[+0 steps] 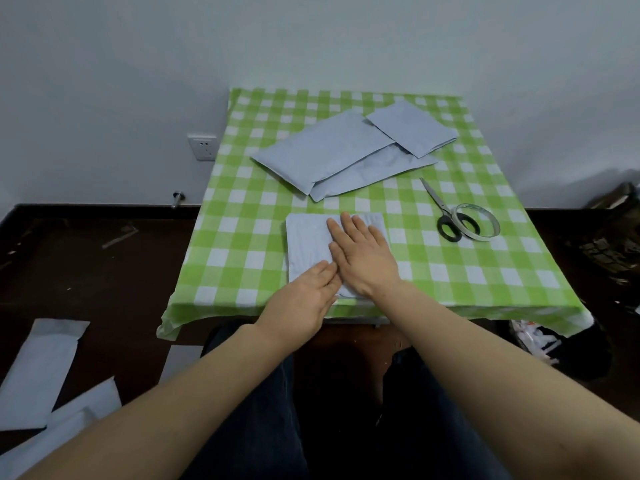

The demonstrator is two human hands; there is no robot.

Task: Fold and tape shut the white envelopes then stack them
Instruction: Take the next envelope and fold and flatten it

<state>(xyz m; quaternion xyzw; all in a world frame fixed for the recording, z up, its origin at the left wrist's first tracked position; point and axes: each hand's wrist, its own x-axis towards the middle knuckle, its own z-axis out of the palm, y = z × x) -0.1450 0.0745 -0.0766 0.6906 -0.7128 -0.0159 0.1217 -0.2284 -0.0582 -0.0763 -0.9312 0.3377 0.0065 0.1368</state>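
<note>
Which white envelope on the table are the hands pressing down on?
The folded envelope nearest the table's front edge, under the left hand and right hand. The other envelopes lie untouched farther back.

A folded white paper envelope (311, 240) lies at the near edge of the green-checked cloth-covered table (242, 188), under both flat hands. Behind it, toward the far edge, overlapping white flat envelopes (322, 150) lie. Black-handled steel scissors (441, 211) and a clear tape roll (477, 226), touching, lie toward the right edge.

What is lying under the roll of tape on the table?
The tape roll rests over one black handle of the scissors, on the checked tablecloth. The roll's rim covers a little of that handle.
</note>
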